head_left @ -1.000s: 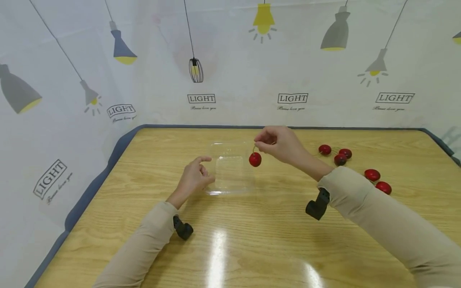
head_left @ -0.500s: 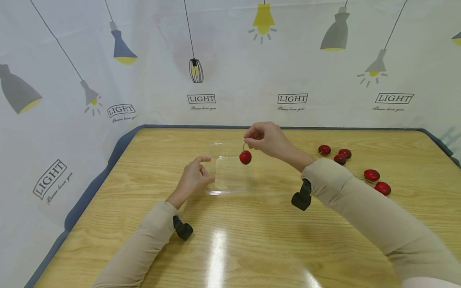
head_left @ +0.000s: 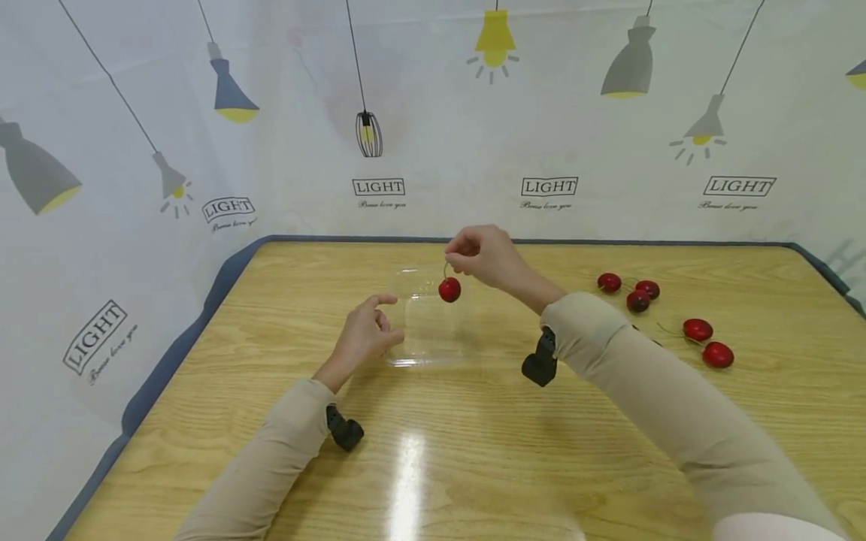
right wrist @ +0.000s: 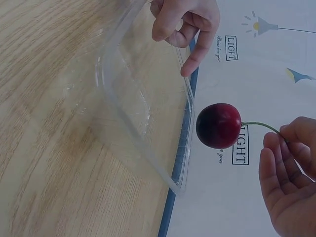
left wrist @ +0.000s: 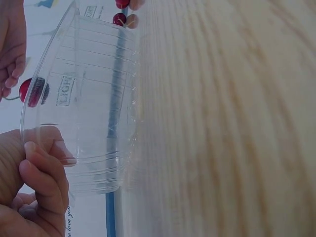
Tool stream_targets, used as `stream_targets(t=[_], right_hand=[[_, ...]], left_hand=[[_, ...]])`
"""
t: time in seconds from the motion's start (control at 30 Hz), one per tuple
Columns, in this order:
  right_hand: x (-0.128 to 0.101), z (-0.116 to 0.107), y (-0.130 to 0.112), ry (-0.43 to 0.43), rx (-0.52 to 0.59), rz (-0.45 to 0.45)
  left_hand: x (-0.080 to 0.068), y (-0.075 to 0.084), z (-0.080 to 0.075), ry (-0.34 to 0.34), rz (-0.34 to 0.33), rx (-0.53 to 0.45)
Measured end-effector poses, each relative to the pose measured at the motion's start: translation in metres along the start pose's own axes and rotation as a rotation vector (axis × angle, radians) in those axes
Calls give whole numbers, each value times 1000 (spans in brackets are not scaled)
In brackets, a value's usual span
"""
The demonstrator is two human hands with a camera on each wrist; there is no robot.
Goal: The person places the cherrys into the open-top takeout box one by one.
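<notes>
A clear plastic container (head_left: 433,330) stands on the wooden table in the head view. At its left side, my left hand (head_left: 365,330) holds the rim, with thumb and index finger spread apart over it and the other fingers curled. The left wrist view shows this hand (left wrist: 42,182) right at the rim, part of a finger visible through the plastic. My right hand (head_left: 483,255) pinches a cherry's thin green stem (right wrist: 259,124) between thumb and fingertips. From it hangs the dark red cherry (head_left: 449,290), above the container in the head view.
To the right on the table (head_left: 433,466) lie a group of three cherries (head_left: 638,301) and a pair of cherries (head_left: 718,355) with stems. A white cloth wall (head_left: 467,143) printed with lamps rises behind the table's blue-grey edge.
My right hand has moved left and slightly away from me with the cherry, carrying it from the container's right edge to over its middle. The left hand stays in place.
</notes>
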State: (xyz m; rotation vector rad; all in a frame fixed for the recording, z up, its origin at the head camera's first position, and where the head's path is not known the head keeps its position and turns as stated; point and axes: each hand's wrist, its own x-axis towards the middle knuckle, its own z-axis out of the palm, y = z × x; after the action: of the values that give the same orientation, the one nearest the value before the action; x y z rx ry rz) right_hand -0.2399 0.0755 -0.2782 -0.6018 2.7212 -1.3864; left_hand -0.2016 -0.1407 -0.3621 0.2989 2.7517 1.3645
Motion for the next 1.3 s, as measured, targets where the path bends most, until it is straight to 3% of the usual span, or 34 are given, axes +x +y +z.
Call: stream_targets(t=[0.27,0.97,1.3], right_hand=[[13,8,-4,15,15,-12],[37,30,5,39,72,57],[44,32,10,25,157,123]], left_hand=[[1,0,1,8,-2,1],[1,-2,2,7,-26,-27],[2,0,2,9,-25,-29]])
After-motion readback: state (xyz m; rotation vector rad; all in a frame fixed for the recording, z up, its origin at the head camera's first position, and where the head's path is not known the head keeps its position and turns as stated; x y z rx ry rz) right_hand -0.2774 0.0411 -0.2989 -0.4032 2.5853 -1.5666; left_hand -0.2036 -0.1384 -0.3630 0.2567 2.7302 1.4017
